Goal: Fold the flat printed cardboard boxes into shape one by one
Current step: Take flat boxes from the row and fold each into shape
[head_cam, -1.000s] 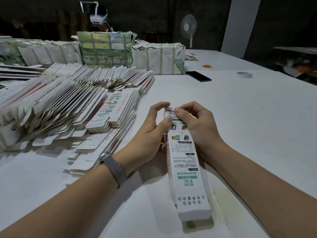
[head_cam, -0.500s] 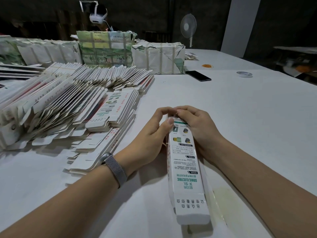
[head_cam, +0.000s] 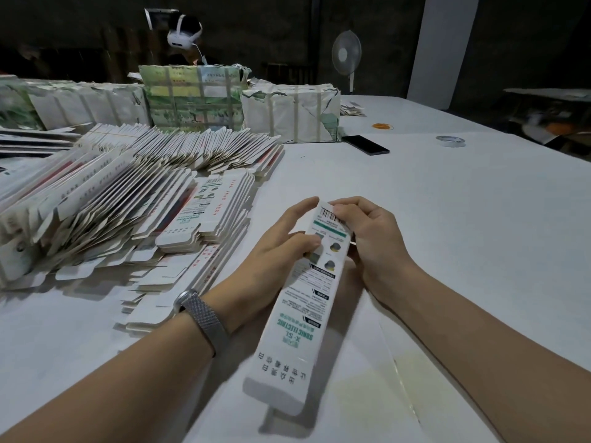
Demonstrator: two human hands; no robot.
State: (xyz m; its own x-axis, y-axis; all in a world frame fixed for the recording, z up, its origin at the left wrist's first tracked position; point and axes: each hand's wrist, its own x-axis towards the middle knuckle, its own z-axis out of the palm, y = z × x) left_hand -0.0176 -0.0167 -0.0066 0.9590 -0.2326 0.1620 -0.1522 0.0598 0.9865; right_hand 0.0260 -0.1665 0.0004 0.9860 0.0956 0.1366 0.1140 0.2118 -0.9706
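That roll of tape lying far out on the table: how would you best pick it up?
The roll of tape lies flat on the white table, hole upward, with bare cloth around it. Probably best from straight above: one finger inside the hole, thumb outside, pinching the near wall. It looks too low for a sideways grasp.

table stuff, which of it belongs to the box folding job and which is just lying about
Job:
- long white printed cardboard box, gripped by the left hand and right hand
- fanned pile of flat white cardboard boxes
- strapped paper-wrapped bundles

Lying about:
- black phone
- white tape roll
- small orange ring
- white standing fan
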